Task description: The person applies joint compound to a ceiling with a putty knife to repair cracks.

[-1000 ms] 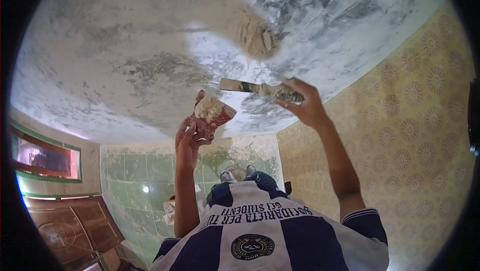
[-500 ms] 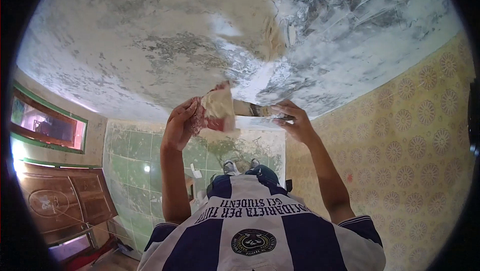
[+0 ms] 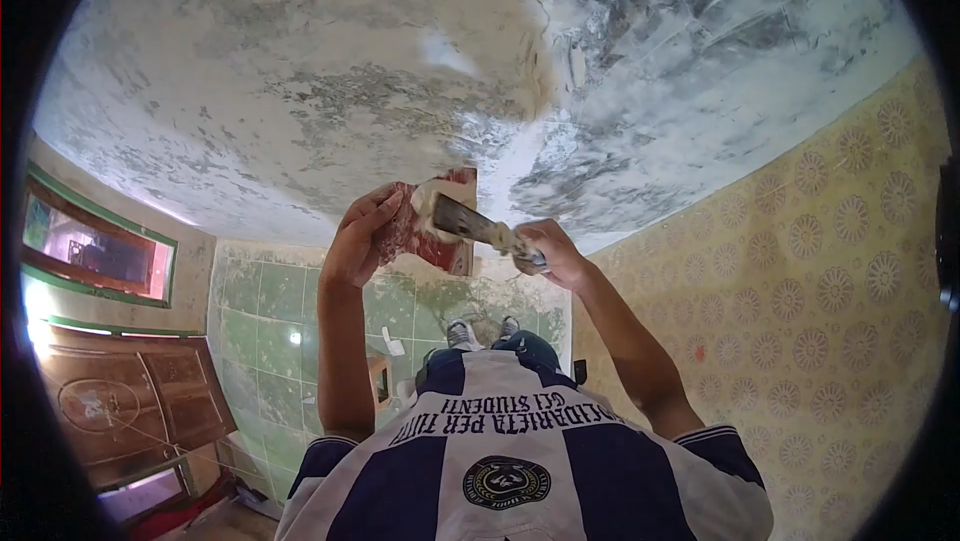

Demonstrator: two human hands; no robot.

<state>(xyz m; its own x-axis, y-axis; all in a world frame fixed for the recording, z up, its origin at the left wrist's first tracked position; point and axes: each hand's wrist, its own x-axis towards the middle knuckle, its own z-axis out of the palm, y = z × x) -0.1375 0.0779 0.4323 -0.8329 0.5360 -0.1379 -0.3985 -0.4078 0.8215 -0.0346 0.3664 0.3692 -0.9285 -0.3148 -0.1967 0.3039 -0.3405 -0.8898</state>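
Note:
My left hand (image 3: 362, 238) is wrapped round the near side of a red flat plate (image 3: 440, 254), crusted with dried filler. A mound of cream-coloured putty (image 3: 425, 203) lies on the plate's face. My right hand (image 3: 556, 253) grips a putty knife (image 3: 470, 222) by its handle, which is partly covered by my fingers. The knife's smeared blade is laid over the plate, its tip at the putty. Both tools are held in front of the patchy grey-white wall (image 3: 350, 91).
Patterned yellow wallpaper (image 3: 790, 271) covers the right side. Below lies a green tiled floor (image 3: 280, 291), whitened with residue. A wooden door (image 3: 110, 391) and a green-framed window (image 3: 95, 241) are at the left. A small white item (image 3: 392, 343) lies near my feet.
The putty knife has swung left and turned, so its blade now overlaps the plate and putty. My right hand has moved left and slightly down. The plate has tilted, showing more red.

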